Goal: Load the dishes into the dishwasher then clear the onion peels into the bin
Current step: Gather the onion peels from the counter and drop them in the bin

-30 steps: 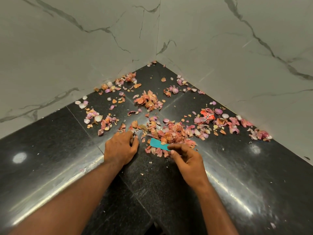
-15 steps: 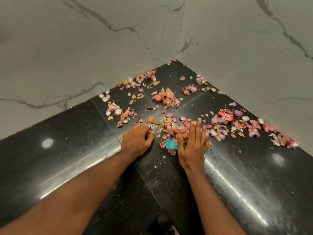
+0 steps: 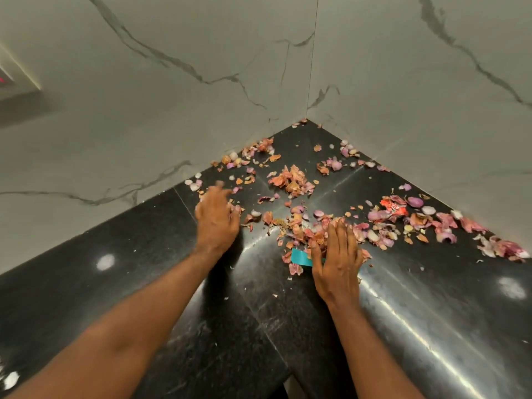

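Black polished worktop (image 3: pixel 121 283) fills the lower frame, with onion peels (image 3: pixel 292 180) scattered across its centre and right. My right hand (image 3: pixel 336 260) lies flat, fingers spread, over peels and a teal card (image 3: pixel 300 258). My left hand (image 3: pixel 216 214), blurred, is loosely open among peels, gripping nothing.

You could not see most of the teal card (image 3: pixel 300 257): the right hand (image 3: pixel 336 263) lay flat over it, and only one corner showed. That palm also hid the onion peels (image 3: pixel 302 228) beneath it. The left hand (image 3: pixel 216 217) was motion-blurred at its fingertips (image 3: pixel 220 184), so whether it gripped any peels could not be told. A fixture (image 3: pixel 14 84) was cut off by the left edge.
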Motion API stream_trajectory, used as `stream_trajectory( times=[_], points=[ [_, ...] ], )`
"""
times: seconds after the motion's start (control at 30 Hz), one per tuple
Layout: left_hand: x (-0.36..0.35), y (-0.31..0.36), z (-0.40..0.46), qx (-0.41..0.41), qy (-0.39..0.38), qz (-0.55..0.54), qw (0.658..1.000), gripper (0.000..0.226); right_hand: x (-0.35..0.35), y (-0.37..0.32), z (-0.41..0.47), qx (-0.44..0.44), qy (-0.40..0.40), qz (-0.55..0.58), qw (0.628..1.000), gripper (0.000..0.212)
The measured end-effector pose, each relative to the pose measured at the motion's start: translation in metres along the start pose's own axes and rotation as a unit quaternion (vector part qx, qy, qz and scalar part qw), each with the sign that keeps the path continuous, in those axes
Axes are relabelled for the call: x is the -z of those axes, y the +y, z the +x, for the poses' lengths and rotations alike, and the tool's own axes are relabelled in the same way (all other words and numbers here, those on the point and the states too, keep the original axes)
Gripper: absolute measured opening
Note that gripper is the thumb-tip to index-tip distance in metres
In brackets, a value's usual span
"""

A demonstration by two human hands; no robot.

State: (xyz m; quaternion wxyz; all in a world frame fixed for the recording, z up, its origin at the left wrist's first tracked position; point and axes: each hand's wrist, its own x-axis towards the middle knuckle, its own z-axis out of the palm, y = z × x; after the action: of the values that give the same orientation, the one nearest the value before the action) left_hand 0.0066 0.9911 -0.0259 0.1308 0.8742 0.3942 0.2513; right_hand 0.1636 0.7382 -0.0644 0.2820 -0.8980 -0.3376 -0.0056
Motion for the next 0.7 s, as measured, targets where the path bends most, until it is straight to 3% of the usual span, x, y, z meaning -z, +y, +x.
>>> stream_trajectory(
  times=[0.07,0.13,0.2,0.33,0.4,0.57,0.63,0.7],
  points=[
    [0.0,-0.023,0.014,0.174,0.002,0.059,0.983,0.076,-0.001,0.0,0.002,0.0,-0.005,0.001,1.0,0.069],
    [-0.005,-0.04,0.019,0.316,-0.06,0.091,0.943,0.101,-0.002,0.0,0.003,-0.001,-0.011,-0.002,1.0,0.068],
    [-0.01,-0.039,0.018,0.343,-0.122,0.108,0.925,0.115,-0.002,0.0,0.003,-0.004,-0.013,0.002,1.0,0.067],
    [-0.03,0.007,0.008,0.157,-0.139,0.058,0.976,0.099,-0.002,0.0,0.006,-0.006,-0.016,0.014,1.0,0.068],
    [-0.039,0.035,0.0,0.061,-0.154,0.021,0.986,0.087,-0.003,-0.001,0.006,-0.009,-0.019,0.021,1.0,0.068],
    [-0.045,0.081,-0.015,-0.073,-0.233,-0.189,0.951,0.057,-0.002,0.0,0.003,-0.008,-0.008,0.037,0.999,0.067],
    [-0.044,0.082,-0.013,-0.119,-0.209,-0.226,0.944,0.045,-0.001,0.0,0.002,-0.006,-0.004,0.042,0.999,0.066],
    [-0.046,0.076,-0.004,-0.162,-0.128,-0.193,0.959,0.034,0.0,-0.001,0.001,-0.006,-0.006,0.043,0.999,0.065]
  ],
)
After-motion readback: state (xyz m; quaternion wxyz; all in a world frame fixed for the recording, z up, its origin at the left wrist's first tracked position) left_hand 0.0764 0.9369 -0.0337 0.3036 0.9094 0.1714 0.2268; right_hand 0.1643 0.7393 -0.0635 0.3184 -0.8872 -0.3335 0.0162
